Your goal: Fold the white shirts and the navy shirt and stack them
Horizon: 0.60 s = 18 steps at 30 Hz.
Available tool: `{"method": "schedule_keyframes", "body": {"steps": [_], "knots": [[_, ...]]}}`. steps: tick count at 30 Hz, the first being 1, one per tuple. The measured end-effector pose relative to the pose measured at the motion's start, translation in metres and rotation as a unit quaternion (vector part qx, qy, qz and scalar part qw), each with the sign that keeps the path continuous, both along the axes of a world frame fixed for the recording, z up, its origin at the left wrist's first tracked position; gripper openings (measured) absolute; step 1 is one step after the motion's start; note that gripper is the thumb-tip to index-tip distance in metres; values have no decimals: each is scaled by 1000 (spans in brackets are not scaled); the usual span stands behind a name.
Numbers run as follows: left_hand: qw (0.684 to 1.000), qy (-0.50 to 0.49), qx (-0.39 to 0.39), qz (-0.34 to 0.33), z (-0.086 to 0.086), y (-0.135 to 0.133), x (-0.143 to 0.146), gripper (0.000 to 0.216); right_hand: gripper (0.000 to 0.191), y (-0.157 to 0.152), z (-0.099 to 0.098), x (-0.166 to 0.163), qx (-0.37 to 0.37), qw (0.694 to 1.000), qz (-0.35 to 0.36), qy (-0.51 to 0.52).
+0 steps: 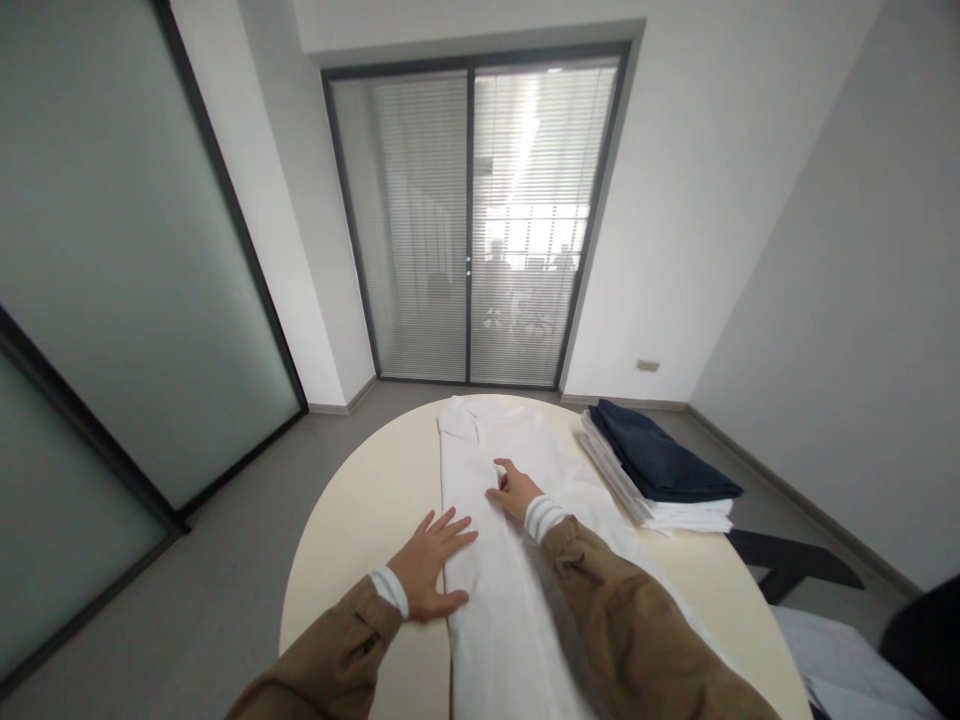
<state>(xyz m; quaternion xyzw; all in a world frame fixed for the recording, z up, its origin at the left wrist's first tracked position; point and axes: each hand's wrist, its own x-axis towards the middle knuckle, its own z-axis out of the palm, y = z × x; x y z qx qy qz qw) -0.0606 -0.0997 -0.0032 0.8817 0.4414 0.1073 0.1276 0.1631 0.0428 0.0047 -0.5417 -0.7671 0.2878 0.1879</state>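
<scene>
A white shirt (495,590) lies lengthwise on the round table, its collar end at the far edge and its left side making a straight edge. My left hand (431,560) rests with fingers spread across that left edge, partly on the cloth. On the middle of the shirt is my right hand (516,492), thumb and forefinger apart and the other fingers curled under; I see nothing held in it. My right forearm hides part of the garment, which spreads out to the right beneath it.
The cream table (352,510) has a rounded edge. At its right stands a stack of folded white cloths (637,500) topped by a folded navy cloth (660,455). Below right are a black chair part (795,560) and white material (847,660). Glass doors (469,220) stand beyond.
</scene>
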Motion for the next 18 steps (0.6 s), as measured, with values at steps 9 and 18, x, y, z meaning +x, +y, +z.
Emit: {"method": "schedule_keyframes", "body": {"steps": [9, 18], "knots": [[1000, 27, -10, -7, 1, -13, 20, 104, 79, -42, 7, 22, 5, 983, 158, -94], [996, 77, -42, 16, 19, -12, 16, 98, 90, -53, 4, 41, 17, 976, 106, -192]]}}
